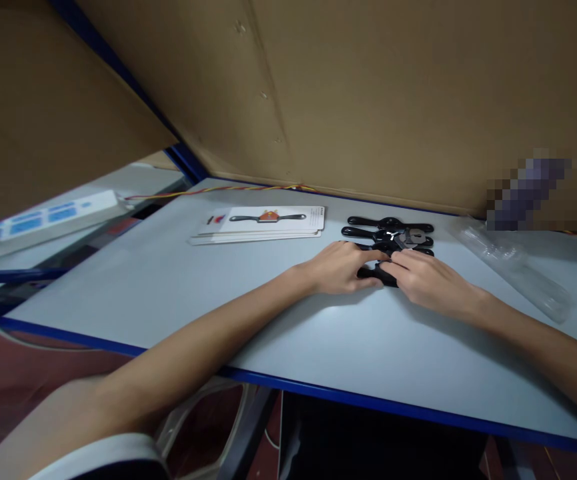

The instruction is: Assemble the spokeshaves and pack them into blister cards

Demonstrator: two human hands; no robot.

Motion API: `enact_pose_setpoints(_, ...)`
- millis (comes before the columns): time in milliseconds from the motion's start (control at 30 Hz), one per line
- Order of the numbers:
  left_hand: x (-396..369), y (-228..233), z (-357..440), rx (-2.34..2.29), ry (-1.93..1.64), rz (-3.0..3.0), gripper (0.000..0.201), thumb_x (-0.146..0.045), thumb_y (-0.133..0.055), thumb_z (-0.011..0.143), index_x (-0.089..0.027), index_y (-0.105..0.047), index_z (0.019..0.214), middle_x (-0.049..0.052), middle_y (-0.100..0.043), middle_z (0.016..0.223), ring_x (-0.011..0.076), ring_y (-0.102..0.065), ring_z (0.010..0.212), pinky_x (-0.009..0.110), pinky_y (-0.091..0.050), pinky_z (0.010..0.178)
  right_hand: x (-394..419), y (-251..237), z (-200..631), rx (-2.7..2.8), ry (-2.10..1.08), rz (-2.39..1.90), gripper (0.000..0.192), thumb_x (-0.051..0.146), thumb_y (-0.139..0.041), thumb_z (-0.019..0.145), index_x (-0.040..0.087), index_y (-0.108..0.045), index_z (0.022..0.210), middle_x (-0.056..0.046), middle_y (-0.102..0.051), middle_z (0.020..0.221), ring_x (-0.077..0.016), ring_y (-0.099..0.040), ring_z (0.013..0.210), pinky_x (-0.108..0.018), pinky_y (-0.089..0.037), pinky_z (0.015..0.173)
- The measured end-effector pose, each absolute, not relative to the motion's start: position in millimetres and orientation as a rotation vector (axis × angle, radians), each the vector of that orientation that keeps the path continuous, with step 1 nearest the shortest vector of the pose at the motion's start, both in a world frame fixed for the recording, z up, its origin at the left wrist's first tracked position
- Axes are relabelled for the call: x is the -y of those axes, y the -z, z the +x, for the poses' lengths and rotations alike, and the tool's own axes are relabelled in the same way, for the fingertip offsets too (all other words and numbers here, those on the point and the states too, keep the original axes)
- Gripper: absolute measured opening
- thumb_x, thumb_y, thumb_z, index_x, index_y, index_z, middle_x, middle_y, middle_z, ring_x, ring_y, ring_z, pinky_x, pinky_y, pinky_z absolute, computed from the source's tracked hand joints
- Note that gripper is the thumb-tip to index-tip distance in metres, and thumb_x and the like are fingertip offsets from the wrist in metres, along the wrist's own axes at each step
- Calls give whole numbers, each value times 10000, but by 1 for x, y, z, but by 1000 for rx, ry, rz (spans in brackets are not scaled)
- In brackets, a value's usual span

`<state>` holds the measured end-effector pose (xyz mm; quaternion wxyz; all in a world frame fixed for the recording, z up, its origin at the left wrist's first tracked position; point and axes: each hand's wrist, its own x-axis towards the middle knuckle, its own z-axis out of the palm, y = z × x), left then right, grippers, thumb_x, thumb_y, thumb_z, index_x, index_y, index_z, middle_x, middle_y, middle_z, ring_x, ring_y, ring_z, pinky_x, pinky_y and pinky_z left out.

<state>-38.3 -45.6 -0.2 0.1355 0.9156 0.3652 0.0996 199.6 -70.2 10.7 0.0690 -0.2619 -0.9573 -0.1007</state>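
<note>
Several black spokeshaves (361, 232), each with a handle at both ends, lie stacked one behind another on the right middle of the table. Both hands are at the nearest spokeshave (388, 277). My left hand (339, 268) grips its left side, with thumb and forefinger bent round the handle. From the right, my right hand (425, 279) has its fingers closed over the middle and right part. The fingers hide much of that tool. A grey metal part (412, 237) shows on a spokeshave just behind them.
Printed cards (268, 220) picturing a spokeshave lie in a pile to the left. Clear plastic bags (513, 263) rest at the right. A brown board (368, 100) stands behind the grey table (143, 267). A white power strip (58, 213) and red-yellow wire (218, 191) are at the back left.
</note>
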Motion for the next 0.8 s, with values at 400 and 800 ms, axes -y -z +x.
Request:
enact_pose_setpoints(400,47,7,-35,-940,-447,2574,393,-420,-646,947,-162,-735,1230,91,-698,1004,243,-641,910,365,-493,816,67,-20,198,2865,9,-811,186,161,-593,1051,109,-761,1111,-110,-749,990,-226,-701,892,-369,-571,806)
enact_pose_setpoints(800,50,7,-30,-906,-546,2370,370,-364,-703,891,-164,-734,1201,36,-657,885,170,-558,766,310,-422,731,67,-17,195,2729,-228,-975,125,162,-652,994,132,-766,954,-94,-727,931,-210,-688,827,-347,-529,742)
